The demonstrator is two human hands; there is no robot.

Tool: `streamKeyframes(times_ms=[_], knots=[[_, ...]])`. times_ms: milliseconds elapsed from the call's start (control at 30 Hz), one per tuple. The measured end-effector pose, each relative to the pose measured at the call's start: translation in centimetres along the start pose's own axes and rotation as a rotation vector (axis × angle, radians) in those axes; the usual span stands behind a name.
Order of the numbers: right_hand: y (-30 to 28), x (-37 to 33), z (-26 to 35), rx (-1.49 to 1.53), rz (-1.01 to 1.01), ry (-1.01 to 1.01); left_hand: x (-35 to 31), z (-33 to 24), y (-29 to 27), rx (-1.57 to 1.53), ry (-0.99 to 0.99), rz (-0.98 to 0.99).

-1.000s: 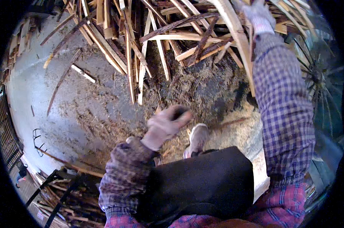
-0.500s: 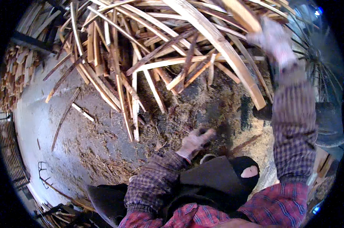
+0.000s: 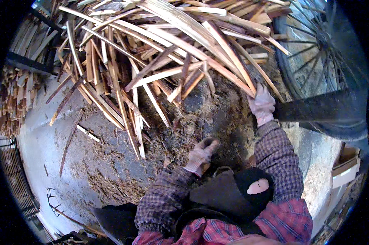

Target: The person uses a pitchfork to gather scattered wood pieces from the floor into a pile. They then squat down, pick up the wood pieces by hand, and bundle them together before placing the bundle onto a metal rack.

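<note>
My right hand (image 3: 262,102), in a pale work glove, is closed round the near end of a long wooden slat (image 3: 231,55). This slat has a dark edge and slopes up and away across the pile; a wider pale slat ends right beside it at the same hand. Nearer to my body, my gloved left hand (image 3: 202,156) hovers above the littered floor with its fingers curled in, and nothing shows in it. Before both hands lies a tangled pile of wooden slats (image 3: 152,75), some with bark on them.
A large spoked wheel (image 3: 323,45) and a dark beam (image 3: 315,107) stand to the right. Bark scraps and sawdust cover the floor (image 3: 123,171). Stacked wood (image 3: 19,96) is at the far left, a pronged fork (image 3: 54,204) lower left, and a cardboard box (image 3: 347,165) at right.
My right hand has come back from a thick piece at the far right of the pile and now grips the slat's near end. The left hand stays low, fingers curled.
</note>
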State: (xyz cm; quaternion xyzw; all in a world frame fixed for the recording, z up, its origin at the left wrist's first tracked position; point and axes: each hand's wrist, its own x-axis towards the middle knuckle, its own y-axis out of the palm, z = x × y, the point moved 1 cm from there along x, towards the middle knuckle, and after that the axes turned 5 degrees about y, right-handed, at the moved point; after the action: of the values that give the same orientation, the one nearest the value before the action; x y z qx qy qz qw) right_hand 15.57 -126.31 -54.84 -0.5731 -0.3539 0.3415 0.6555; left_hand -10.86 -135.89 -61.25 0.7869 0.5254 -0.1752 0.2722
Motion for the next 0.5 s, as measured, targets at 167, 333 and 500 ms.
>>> streamKeyframes(times_ms=[167,333,500], knots=[[-3.0,-2.1,-0.3,0.137,0.177,-0.256,1.8,-0.4,0.5,-0.342,0.089,0.040],[-3.5,-9.5,4.7,0.511,0.591,-0.442,4.2,-4.4,5.1,-0.176,0.311,-0.296],[-4.5,-11.1,7.2,0.372,0.702,-0.472,3.8,-5.2,0.3,-0.508,0.298,-0.178]])
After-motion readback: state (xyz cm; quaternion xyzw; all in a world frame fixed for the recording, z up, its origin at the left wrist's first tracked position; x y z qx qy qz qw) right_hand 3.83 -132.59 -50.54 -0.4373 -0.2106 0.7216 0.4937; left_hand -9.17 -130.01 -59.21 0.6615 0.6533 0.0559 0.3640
